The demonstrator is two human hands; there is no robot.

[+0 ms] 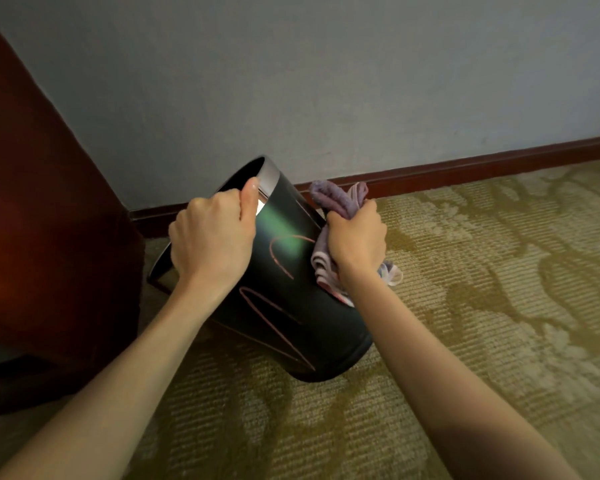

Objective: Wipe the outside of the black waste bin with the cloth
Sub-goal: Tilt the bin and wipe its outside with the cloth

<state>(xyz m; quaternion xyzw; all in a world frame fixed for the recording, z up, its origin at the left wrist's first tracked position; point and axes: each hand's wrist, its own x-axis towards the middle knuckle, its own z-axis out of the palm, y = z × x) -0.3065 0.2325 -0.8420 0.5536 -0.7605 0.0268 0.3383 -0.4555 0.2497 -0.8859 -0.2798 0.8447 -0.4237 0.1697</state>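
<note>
The black waste bin (284,306) is tilted, its open mouth turned up and to the left, its base toward the carpet at lower right. Reddish scribble lines mark its glossy side. My left hand (212,240) grips the silver rim, thumb on the outside, fingers hidden inside. My right hand (355,237) is closed around a bunched purple cloth (336,199) and presses it against the bin's right side. Part of the cloth hangs below that hand.
A dark wooden cabinet (49,216) stands close on the left. A grey wall with a brown skirting board (482,168) runs behind the bin. A patterned olive carpet (482,289) covers the floor to the right and in front.
</note>
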